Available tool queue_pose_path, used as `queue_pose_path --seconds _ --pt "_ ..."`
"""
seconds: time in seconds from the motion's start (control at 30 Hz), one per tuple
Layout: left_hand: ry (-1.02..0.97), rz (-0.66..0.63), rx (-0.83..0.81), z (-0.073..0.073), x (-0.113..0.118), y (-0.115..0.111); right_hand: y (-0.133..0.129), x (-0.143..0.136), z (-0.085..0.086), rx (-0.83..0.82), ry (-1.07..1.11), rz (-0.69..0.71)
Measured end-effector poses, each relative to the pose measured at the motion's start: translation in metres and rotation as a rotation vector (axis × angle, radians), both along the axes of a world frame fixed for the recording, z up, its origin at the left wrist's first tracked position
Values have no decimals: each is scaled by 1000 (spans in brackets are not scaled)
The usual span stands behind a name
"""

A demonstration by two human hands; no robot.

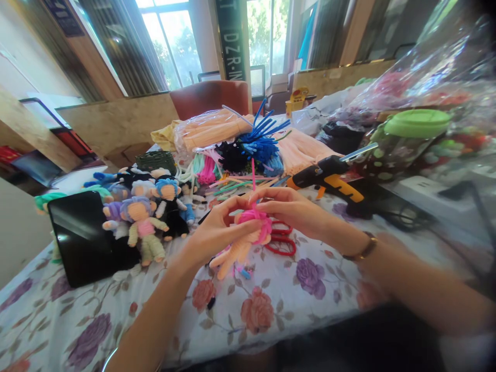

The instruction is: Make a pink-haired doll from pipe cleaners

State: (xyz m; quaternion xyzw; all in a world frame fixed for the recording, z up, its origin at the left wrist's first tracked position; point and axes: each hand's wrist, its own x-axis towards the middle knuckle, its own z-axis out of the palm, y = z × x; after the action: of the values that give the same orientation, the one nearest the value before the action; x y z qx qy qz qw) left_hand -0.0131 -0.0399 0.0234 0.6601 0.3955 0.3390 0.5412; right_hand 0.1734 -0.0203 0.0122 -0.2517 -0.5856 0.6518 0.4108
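From here, the pink strand [253,174] seems to be getting worked onto the small peach doll [232,253] at the frame's centre — the next bend likely calls for a steady doll and a light pull. The left hand [222,227] closes round the doll, thumb across its pink top; the right hand [289,206] appears to pinch narrowly — at the strand's base.

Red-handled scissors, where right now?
Head view, right of centre: the red-handled scissors lie on the floral tablecloth, just right of the pink-haired doll, below the right hand.
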Motion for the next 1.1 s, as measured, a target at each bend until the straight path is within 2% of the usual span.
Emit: queue_pose_path --seconds 0.3,0.4,0.47,0.5,0.57,0.63,0.67,0.73,0.8,0.97,1.1 --pt "-21 22 -14 0 1 -1 1 0 -1 72 -47 -7" --pt "-36 58 -13 2 1 -1 5 5 4 220 -156 -161" --pt "-51 86 -1 5 0 -1 7 12 8 371 -344 -302" --pt "-56 101 1 6 -1 -1 8 15 10 435 -476 -330" --pt "-54 136 3 8 -3 -1 8 23 14 513 -776 -239" --pt "-42 165 18 10 -7 0 6 27 16 546 -1065 -46" --pt "-40 173 31 11 -9 0 4 27 15 558 -1180 31" --pt "-37 173 50 11 -13 1 -1 26 13 601 -1326 101" --pt "-20 164 55 12 -17 3 -4 22 9 656 -1367 95" --pt "22 154 94 14 -22 4 -7 17 -6 783 -1297 -3" --pt "25 140 83 17 -24 4 -5 17 -11 786 -1300 19"
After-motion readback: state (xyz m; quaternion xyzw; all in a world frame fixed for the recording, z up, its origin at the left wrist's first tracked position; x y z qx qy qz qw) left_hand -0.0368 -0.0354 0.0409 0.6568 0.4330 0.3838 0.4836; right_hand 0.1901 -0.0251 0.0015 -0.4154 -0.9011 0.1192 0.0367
